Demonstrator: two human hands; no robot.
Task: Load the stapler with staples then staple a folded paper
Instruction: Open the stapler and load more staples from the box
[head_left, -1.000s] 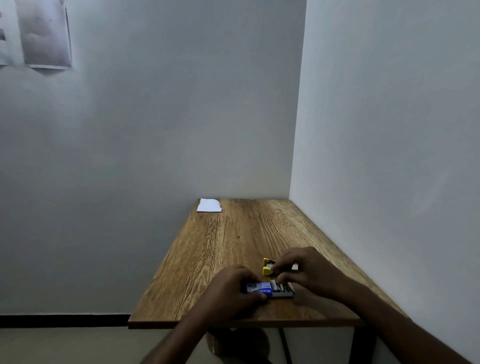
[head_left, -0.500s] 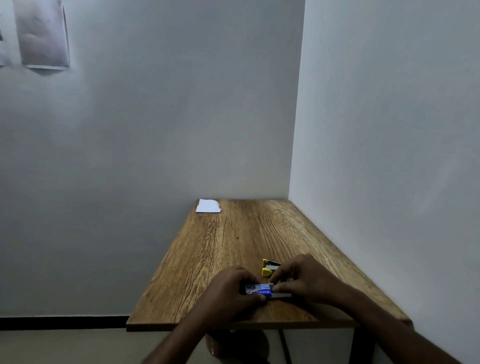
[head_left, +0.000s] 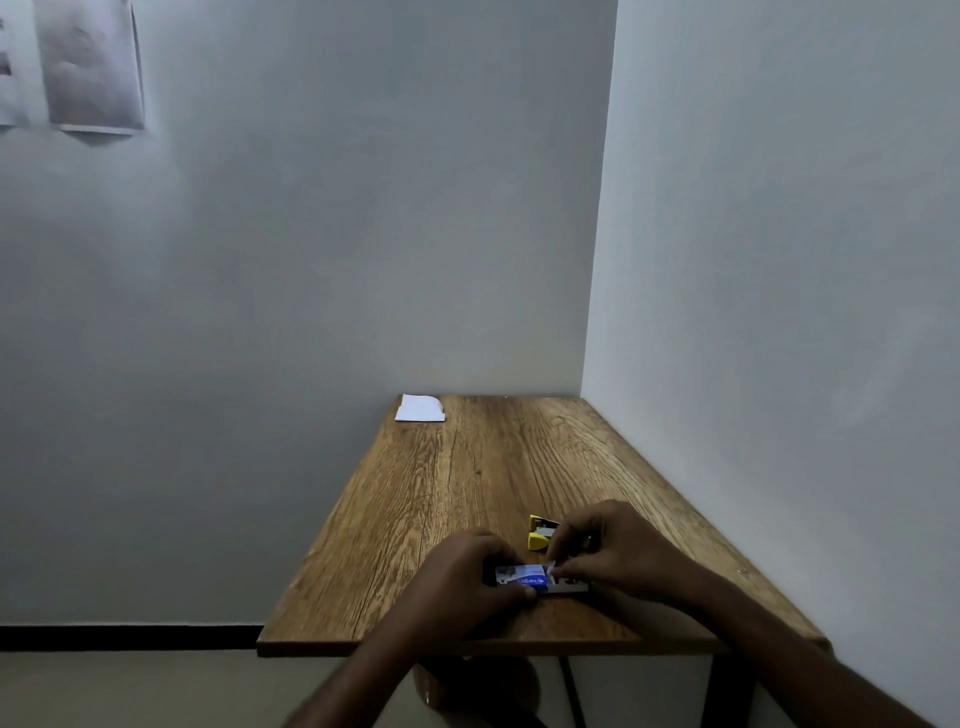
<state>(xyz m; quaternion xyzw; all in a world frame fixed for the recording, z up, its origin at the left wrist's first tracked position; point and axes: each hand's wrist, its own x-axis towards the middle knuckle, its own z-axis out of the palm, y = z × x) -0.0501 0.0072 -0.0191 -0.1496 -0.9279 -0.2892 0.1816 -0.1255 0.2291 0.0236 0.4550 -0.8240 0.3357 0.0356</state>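
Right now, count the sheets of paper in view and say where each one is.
3. One folded paper lies at the table's far left corner. Two sheets hang on the wall, top left: one fully visible, one cut off by the frame edge. More may hang out of view.

Matt grained wooden table (head_left: 467, 493)

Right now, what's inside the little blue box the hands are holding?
The blue box is slid partly open, showing a grey tray. The left hand grips the box; the right hand pinches at the tray. Its fingers cover most of the inside, so any staples can't be made out.
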